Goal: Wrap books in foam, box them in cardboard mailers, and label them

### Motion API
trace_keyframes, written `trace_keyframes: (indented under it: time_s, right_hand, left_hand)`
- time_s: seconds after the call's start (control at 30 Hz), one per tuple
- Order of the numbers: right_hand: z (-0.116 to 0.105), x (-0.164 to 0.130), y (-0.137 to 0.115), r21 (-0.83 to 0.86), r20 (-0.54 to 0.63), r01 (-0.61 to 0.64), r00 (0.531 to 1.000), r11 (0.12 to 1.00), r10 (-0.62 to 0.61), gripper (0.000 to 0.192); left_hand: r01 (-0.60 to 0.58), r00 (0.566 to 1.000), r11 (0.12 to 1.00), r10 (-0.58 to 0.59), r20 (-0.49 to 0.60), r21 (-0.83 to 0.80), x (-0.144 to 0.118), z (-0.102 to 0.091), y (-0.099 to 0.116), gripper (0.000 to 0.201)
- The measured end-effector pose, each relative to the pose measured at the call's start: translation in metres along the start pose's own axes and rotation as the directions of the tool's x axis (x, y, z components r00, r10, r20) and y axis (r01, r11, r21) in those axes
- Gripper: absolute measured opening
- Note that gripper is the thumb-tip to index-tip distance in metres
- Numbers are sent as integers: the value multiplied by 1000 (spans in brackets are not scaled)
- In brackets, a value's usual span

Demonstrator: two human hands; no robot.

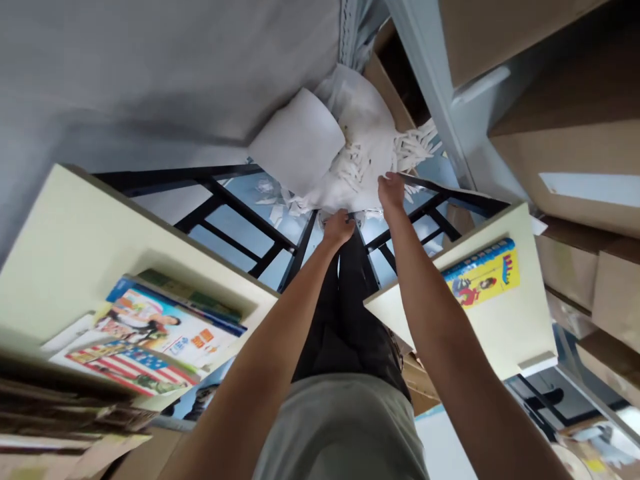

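Observation:
A white, thin-looking bag [373, 110] lies on the floor ahead of me, with white strips [356, 163] that look like paper scraps on and around it. Its near edge is pinched by my left hand [339, 228], whose fingers are closed. My right hand [391, 191] is closed on the bag's right edge, a little farther away. Left of the strips, a smooth white sheet-like piece [300, 140] leans over the heap. I cannot tell whether it is part of the bag.
Pale desktops flank me, the left one [60, 253] bearing books [165, 327], the right one [515, 327] a yellow book [487, 273]. Black metal frames [240, 213] run below them. A grey wall [175, 60] rises at left. Cardboard boxes [590, 160] are stacked at right.

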State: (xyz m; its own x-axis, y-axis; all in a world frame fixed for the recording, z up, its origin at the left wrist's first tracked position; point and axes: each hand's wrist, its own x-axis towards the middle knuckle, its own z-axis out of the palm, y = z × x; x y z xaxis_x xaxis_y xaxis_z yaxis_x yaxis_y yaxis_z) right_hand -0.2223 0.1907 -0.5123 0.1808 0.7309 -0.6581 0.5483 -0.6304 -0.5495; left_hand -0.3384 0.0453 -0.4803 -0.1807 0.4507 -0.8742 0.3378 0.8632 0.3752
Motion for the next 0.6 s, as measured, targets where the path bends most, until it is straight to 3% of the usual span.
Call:
trace_keyframes:
  time_s: [0.13,0.4,0.5,0.6]
  right_hand:
    - [21,35,36,-237,-36,-145,989,961,140,33]
    - [62,94,117,-388,-81,-243,970,889,230,48]
    - [76,122,143,-398,-85,-270,962,877,258,54]
    - [88,144,169,-364,-32,-215,975,906,218,63]
  left_hand:
    - [29,999,1000,-29,45,3,58,23,-12,55]
    - [8,992,997,-17,123,74,183,91,-33,70]
    - [-21,990,997,10,141,75,217,122,-37,64]
    - [-83,990,996,84,117,-9,245,150,-38,49]
